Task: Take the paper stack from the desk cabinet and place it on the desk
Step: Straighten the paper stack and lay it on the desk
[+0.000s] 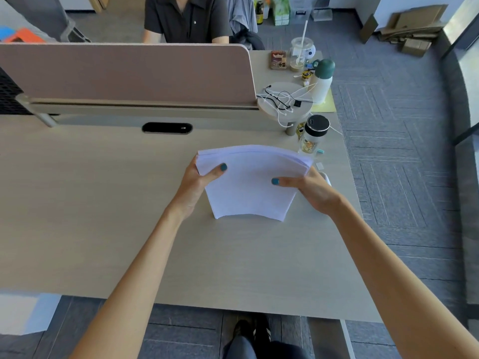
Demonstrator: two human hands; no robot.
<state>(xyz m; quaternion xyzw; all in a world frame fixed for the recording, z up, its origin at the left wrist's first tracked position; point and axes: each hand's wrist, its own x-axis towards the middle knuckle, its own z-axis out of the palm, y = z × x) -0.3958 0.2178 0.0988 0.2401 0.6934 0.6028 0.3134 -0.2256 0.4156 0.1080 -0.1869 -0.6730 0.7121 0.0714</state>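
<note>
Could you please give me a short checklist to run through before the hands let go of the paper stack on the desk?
1. Both hands grip the paper stack: left hand on its left edge, right hand on its right edge. Ok.
2. Stack over the desk, not past its edge. Ok.
3. Near edge of the stack resting on the desk: it looks so, the far edge seems raised. Cannot tell.
4. Bare desk surface under and around the stack. Ok.
5. Clear bottle stands just beyond the stack's far right corner; clearance is tight. Cannot tell.
6. Sheets aligned: far edges are fanned. Not ok.
</note>
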